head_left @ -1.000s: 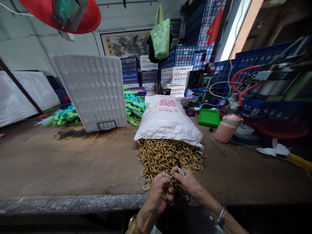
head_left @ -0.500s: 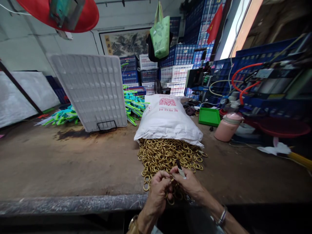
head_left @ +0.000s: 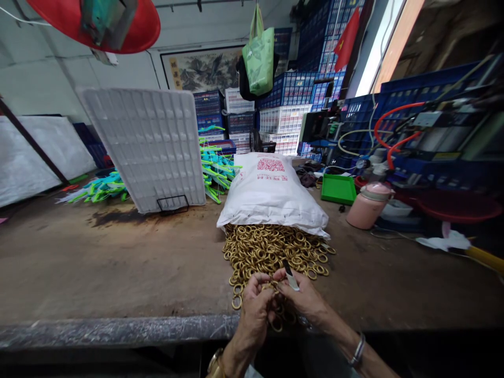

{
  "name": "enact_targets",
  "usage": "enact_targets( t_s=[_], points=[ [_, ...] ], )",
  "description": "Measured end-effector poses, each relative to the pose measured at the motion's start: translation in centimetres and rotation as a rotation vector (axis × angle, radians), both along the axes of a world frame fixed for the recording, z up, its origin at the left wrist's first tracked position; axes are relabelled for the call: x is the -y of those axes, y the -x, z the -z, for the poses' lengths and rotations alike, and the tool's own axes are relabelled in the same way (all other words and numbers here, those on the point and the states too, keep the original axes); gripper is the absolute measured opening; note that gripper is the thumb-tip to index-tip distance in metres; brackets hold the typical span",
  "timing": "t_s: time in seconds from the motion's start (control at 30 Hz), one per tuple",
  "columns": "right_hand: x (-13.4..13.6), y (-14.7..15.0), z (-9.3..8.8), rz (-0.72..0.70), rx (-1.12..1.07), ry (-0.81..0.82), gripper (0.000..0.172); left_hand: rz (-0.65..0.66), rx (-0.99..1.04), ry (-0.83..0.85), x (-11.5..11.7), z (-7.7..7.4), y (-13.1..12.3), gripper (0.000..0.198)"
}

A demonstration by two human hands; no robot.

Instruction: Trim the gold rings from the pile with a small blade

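At the front edge of the table, my left hand (head_left: pixel 254 312) is closed, its fingers bent around a brass-coloured ring (head_left: pixel 269 286). My right hand (head_left: pixel 305 299) meets it fingertip to fingertip. A small flat knife-like blade (head_left: pixel 290 275), dark at the upper end and pale at the lower, is tucked in the right hand's fingers. Just beyond both hands spreads a heap of brass-coloured rings (head_left: pixel 263 249), with a few loose ones below the fingers. The rings spill from the mouth of a white woven sack (head_left: pixel 271 197) lying on its side.
A ribbed white panel (head_left: pixel 157 147) stands upright on the left in a black wire stand (head_left: pixel 173 203). Green and turquoise plastic pieces (head_left: pixel 216 168) lie behind it. To the right are a green tray (head_left: pixel 338 189) and a pink flask (head_left: pixel 366 207). Stacked crates (head_left: pixel 285 119) stand behind.
My hands stay in nearly the same place. The fingers have shifted slightly, and a ring between them shows more clearly. The blade has tilted a little.
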State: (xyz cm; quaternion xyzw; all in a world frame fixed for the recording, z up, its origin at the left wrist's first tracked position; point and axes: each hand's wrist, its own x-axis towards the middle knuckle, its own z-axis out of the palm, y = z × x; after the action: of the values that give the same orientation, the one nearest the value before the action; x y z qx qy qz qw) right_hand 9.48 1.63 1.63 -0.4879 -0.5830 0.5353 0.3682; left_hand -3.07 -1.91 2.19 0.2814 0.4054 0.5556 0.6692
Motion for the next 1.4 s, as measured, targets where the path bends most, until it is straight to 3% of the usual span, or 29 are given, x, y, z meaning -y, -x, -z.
enact_targets(
  t_s=[0.27,0.6,1.03,1.4],
  points=[
    [-0.2,-0.3,0.7,-0.014,0.001,-0.04,0.02,0.0,0.003,-0.017,-0.1,-0.1,-0.1,0.026],
    [-0.6,-0.4,2.0,0.01,0.005,-0.021,0.027,-0.026,-0.055,-0.047,-0.3,-0.1,0.1,0.03],
    [-0.3,0.1,0.7,0.038,0.025,-0.012,0.028,-0.057,-0.038,-0.029,-0.3,-0.5,0.2,0.025],
    [-0.2,0.2,1.2,0.001,0.067,0.034,0.031,0.015,-0.051,-0.021,-0.7,0.9,0.7,0.02]
  ],
)
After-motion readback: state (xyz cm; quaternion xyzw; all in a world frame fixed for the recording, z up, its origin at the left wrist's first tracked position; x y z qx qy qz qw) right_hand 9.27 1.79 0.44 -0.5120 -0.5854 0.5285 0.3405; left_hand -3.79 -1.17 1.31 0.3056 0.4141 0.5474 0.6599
